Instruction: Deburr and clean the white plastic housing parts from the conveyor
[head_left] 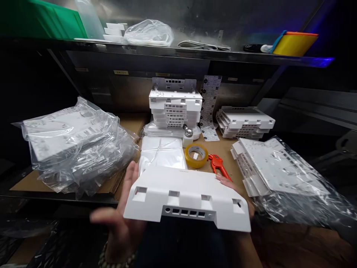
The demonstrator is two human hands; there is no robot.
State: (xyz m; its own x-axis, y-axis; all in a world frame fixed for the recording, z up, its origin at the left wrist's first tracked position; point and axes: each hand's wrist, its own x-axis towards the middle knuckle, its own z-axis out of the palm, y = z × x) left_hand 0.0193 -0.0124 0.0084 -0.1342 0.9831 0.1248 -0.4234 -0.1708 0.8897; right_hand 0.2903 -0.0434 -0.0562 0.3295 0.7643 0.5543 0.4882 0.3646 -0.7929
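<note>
White cover [186, 197] sits low centre of frame, held up off the table [223, 149]. Its long axis runs left-right with the right end a bit lower, and the edge with the row of ports faces the camera. Left hand [122, 223] is at the cover's left end: palm open and flat against it from below, fingers spread and blurred, not curled round anything, bead bracelet [117, 260] at the wrist. Right hand [227, 182] is at the right end, mostly hidden behind the cover. Only its fingertips show along the far edge, so I can't tell how tightly that grip is closed. The cover spans both hands and both touch it. Just past it, centre: a flat pack of folded plastic bags [163, 152], a tape roll [196, 155] and an orange cutter [219, 165], with the cutter tip near the right fingertips. Mid left: a heap of bagged white parts [75, 145]. Mid right: another bagged pile [279, 171], fanned out. Further back, centre: a stack of covers [175, 108], with a small metal-capped bottle [188, 136] in front and a label strip [210, 108] beside it. A lower stack [244, 123] is to its right. Top of frame: a shelf [195, 54] with bags and oddments.
</note>
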